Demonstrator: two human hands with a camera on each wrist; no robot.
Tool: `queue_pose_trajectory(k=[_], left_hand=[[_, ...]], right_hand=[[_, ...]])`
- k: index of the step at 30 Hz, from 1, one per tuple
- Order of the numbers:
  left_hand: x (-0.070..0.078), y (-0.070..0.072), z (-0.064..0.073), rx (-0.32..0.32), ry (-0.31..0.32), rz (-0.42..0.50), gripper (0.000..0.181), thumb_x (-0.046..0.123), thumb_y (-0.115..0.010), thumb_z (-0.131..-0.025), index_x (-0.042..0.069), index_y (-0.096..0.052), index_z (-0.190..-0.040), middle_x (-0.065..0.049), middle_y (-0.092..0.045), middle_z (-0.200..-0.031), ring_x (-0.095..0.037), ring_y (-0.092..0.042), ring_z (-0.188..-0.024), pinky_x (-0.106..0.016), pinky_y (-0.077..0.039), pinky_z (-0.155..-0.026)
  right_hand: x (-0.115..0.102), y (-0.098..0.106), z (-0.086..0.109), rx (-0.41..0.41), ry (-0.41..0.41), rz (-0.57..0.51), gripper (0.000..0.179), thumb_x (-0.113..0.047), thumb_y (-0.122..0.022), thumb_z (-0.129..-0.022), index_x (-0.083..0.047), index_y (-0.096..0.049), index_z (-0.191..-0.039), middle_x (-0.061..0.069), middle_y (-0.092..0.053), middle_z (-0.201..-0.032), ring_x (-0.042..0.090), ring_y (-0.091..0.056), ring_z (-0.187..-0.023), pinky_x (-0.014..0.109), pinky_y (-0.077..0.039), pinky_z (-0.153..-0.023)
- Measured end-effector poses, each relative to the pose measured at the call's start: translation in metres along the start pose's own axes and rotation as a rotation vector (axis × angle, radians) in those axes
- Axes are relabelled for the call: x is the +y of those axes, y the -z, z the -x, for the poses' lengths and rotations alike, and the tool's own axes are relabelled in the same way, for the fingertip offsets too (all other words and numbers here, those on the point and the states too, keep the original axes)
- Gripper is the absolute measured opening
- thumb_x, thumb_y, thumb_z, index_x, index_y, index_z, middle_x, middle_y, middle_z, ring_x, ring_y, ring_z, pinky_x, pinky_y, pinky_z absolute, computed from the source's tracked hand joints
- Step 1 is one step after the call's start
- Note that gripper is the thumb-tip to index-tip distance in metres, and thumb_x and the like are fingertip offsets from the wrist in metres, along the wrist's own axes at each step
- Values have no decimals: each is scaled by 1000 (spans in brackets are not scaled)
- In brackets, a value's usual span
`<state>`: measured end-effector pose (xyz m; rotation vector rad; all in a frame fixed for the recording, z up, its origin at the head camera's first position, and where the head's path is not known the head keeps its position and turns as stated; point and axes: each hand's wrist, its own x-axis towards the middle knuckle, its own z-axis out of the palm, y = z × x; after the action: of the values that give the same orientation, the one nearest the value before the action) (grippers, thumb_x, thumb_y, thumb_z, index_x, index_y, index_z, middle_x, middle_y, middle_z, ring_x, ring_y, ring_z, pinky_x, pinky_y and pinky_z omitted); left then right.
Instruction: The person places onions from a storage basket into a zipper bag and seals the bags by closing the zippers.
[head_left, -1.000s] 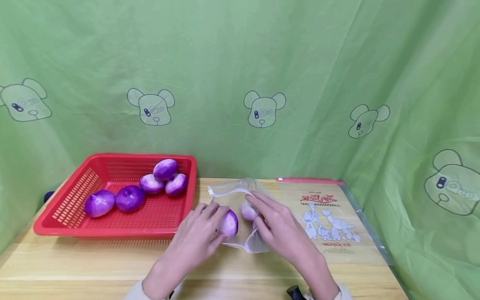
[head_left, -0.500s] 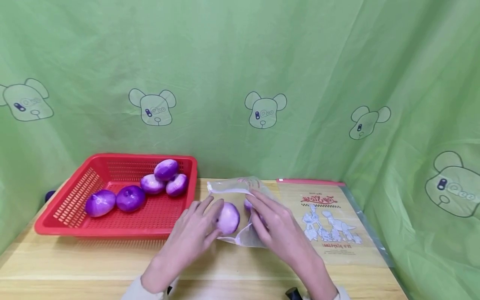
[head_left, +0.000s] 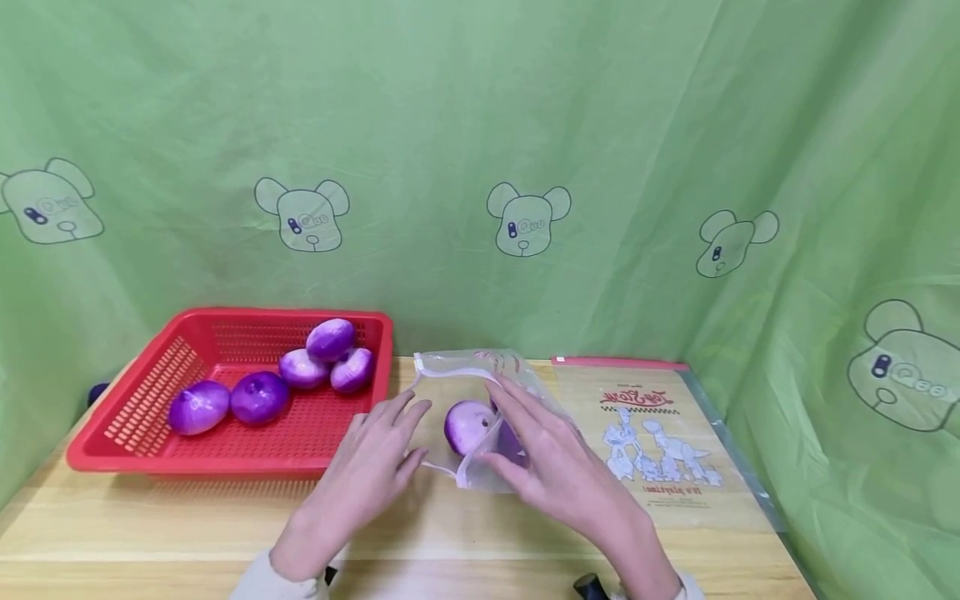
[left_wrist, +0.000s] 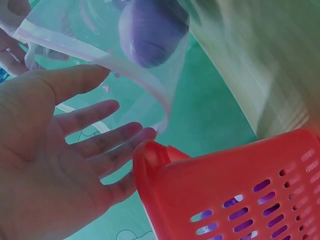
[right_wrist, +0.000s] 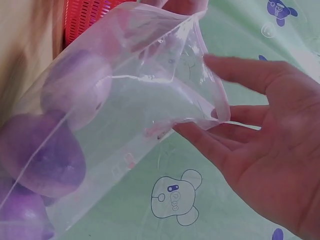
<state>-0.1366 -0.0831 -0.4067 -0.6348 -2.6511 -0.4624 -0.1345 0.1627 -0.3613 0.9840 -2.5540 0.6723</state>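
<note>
A clear zip bag (head_left: 517, 362) lies on the table with its mouth facing left and standing wide. Just inside the mouth sits a purple onion (head_left: 467, 427); more onions (right_wrist: 42, 155) show deeper in the bag in the right wrist view. My left hand (head_left: 367, 462) is at the mouth's left side, fingers spread and holding nothing; the left wrist view shows its palm (left_wrist: 50, 145) beside the bag's rim and the basket's corner. With fairly straight, parted fingers, my right hand (head_left: 558, 462) touches the bag's rim from the right.
A red plastic basket (head_left: 225, 467) on the left holds several purple onions (head_left: 258, 397). To the right, a second printed zip bag (head_left: 660, 442) with a red top strip lies flat. A green curtain (head_left: 420, 125) with bear-head drawings surrounds the wooden table (head_left: 435, 558).
The left hand has let go of the onion and drawn back left. The onion has moved right into the bag, and the mouth stands wider. The right hand has stayed nearly in place.
</note>
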Motion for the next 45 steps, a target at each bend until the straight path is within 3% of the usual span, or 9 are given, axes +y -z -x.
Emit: queue_pose_trajectory(k=[4, 11, 19, 27, 34, 39, 45], left_hand=[[-1, 3, 0, 15, -20, 4, 53, 20, -79, -84, 6, -60, -132, -18, -55, -141, -34, -55, -125, -51, -48, -96], [-10, 14, -3, 92, -57, 35, 36, 15, -78, -85, 4, -68, -118, -13, -66, -119, -31, -60, -113, -48, -49, -92], [-33, 27, -5, 145, -9, 50, 27, 13, -73, -89, 2, -69, -113, -14, -67, -114, -33, -61, -110, -50, -49, -90], [-73, 37, 1, 184, 114, 73, 29, 11, -71, -90, -2, -66, -116, -20, -66, -116, -40, -60, -110, -59, -47, -90], [-108, 40, 10, 244, 197, 73, 24, 5, -71, -87, -2, -66, -110, -22, -66, -111, -45, -59, -100, -62, -47, -83], [-132, 50, 23, 236, 303, 66, 29, 5, -68, -89, -8, -63, -114, -31, -60, -116, -52, -51, -109, -67, -39, -93], [-159, 62, 41, 206, 445, -3, 36, 7, -66, -88, -11, -58, -119, -37, -51, -125, -60, -42, -113, -73, -35, -89]], right_hand=[[0, -2, -1, 11, -11, -3, 75, -25, -74, -90, -5, -37, -152, 17, -38, -155, 34, -41, -140, 48, -36, -111], [2, -7, -4, 62, -27, 24, 68, -25, -70, -93, -4, -40, -150, 14, -38, -155, 31, -41, -140, 44, -36, -111], [5, -10, -3, 75, -20, 35, 66, -23, -71, -93, -4, -42, -149, 15, -40, -154, 31, -41, -140, 44, -36, -112], [5, -9, -2, 75, -16, 49, 65, -22, -71, -93, -2, -43, -148, 15, -41, -153, 30, -42, -140, 44, -36, -112], [4, -8, -2, 70, -29, 56, 65, -22, -70, -94, -3, -42, -149, 15, -40, -154, 30, -41, -140, 43, -37, -112], [4, -8, -2, 65, -32, 61, 65, -23, -69, -94, -4, -42, -150, 14, -40, -154, 30, -41, -140, 43, -37, -112], [3, -8, -3, 62, -30, 49, 65, -23, -69, -95, -4, -41, -150, 15, -41, -154, 30, -41, -140, 44, -38, -111]])
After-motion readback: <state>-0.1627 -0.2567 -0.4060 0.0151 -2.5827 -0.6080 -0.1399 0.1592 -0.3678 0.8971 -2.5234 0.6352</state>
